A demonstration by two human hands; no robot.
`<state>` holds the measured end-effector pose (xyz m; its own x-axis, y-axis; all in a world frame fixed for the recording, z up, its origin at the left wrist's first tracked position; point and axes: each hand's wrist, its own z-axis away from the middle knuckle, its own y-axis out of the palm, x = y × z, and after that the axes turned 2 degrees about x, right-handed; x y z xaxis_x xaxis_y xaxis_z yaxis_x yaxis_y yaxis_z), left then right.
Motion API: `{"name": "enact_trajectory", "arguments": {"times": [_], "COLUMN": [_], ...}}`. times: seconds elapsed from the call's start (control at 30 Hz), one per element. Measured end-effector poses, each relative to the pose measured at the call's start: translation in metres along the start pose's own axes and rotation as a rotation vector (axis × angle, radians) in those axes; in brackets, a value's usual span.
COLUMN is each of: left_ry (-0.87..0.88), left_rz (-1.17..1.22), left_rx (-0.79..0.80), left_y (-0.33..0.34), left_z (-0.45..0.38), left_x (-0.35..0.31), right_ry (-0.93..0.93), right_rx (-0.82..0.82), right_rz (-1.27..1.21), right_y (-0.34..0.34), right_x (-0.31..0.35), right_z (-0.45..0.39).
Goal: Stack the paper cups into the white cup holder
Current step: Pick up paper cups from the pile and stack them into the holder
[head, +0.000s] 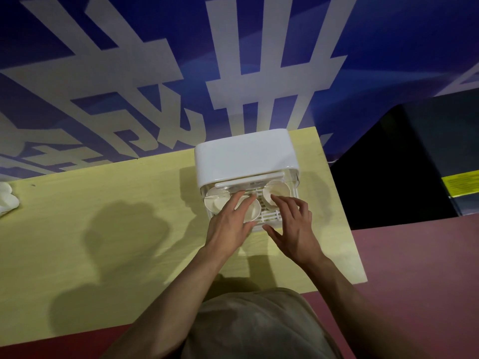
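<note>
Three paper cups sit mouth-up in the open tray of the white cup holder [246, 154]: the left cup [213, 202] against the tray's left wall, the middle cup [251, 209] just beside it toward you, and the right cup [276, 194] near the right wall under the raised lid. They stand side by side, not nested, so by my reading the gathering is done and the stacking itself is still ahead of you, if one column is what is wanted.

Your left hand [230, 224] lies over the middle cup with fingers straight and spread, the tips reaching past its rim toward the slatted floor; it grips nothing. Your right hand [293, 224] hovers at the tray's front right, fingers loosely curled, the tips at or just short of the right cup's near rim; whether they touch I cannot tell. It holds nothing either.

The holder stands at the far right of the yellow table [103, 229], close to the right edge and backed by the blue wall [129, 47], with a dark cabinet [414, 164] just beyond. The lid overhangs the tray's rear, so lift cups toward you. Open tabletop stretches to your left, where something white [7, 200] lies at the far edge.
</note>
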<state>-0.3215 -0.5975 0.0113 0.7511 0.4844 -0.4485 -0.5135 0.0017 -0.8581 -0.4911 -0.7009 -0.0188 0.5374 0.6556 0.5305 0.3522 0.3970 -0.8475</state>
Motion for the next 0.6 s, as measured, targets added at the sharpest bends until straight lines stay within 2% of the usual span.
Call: {"name": "enact_trajectory", "arguments": {"times": [0.33,0.6], "left_ry": [-0.021,0.116], "left_rz": [-0.018,0.047], "left_rx": [0.077,-0.03], "left_y": [0.004,-0.011], "left_z": [-0.022,0.013], "left_x": [0.0,0.011], "right_ry": [0.015,-0.038], "right_rx": [0.006,-0.033], "right_rz": [0.003,-0.058], "right_y": [-0.009,-0.023], "right_x": [-0.002,0.013], "right_z": [-0.004,-0.005]}}
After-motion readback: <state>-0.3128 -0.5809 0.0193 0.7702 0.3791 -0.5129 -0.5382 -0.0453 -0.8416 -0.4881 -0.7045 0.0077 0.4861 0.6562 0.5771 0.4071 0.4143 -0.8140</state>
